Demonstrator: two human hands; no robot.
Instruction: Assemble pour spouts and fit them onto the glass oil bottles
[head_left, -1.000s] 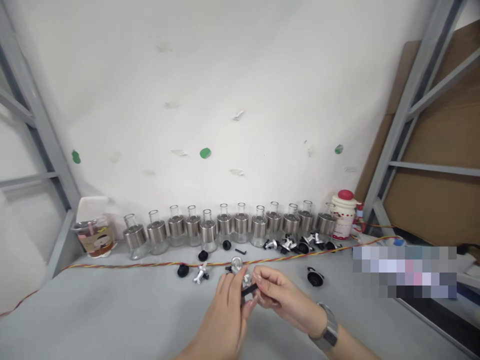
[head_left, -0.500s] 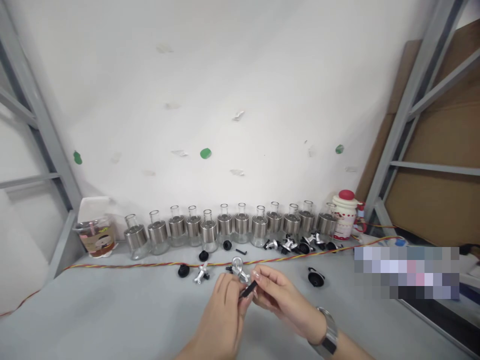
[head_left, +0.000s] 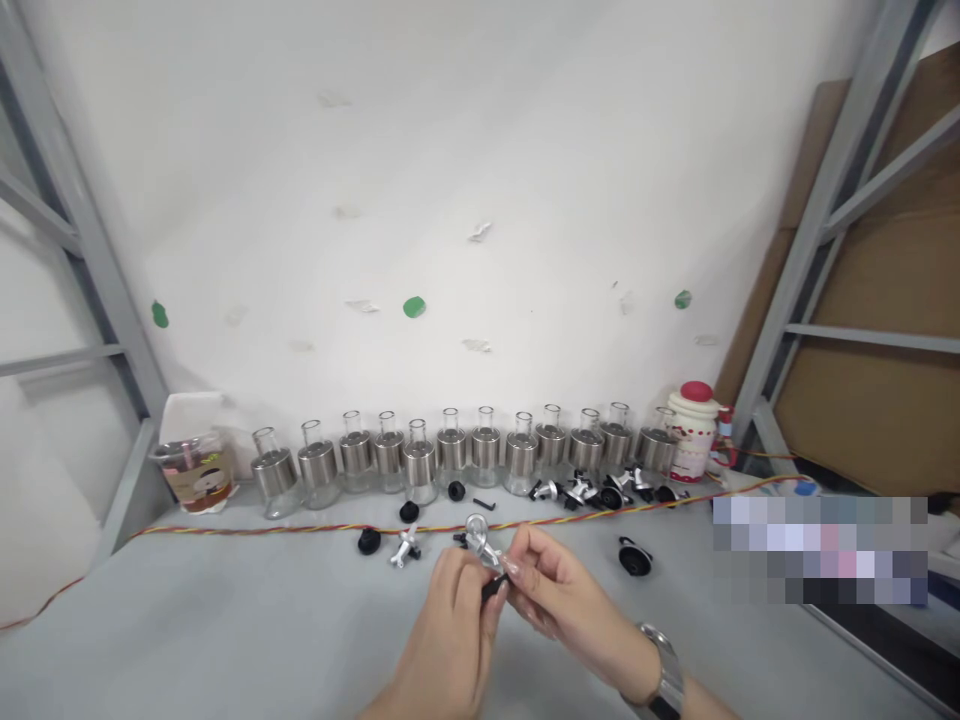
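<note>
My left hand (head_left: 450,625) is closed in a pinch around a short black bar-like piece (head_left: 494,587), partly covered by the fingers. Thumb and fingers of my right hand (head_left: 559,605) close at the far end of the same piece; a metal-band watch is on that wrist. Just beyond the fingertips shows a silver metal fitting with a round end (head_left: 478,532); whether a finger touches it, I cannot tell. To its left on the table lie another silver fitting (head_left: 406,547) and a black cap (head_left: 368,541).
Several glass bottles with metal sleeves (head_left: 420,462) line the wall. A twisted red-yellow wire (head_left: 300,529) crosses the table before them. More silver and black fittings (head_left: 579,489) and a black round part (head_left: 634,557) lie right. A cup (head_left: 196,475) and a red-lidded jar (head_left: 691,440) flank the row.
The black piece is more covered by the fingers and sits slightly lower. My right fingertips have shifted along it. The whole view has drifted slightly.
</note>
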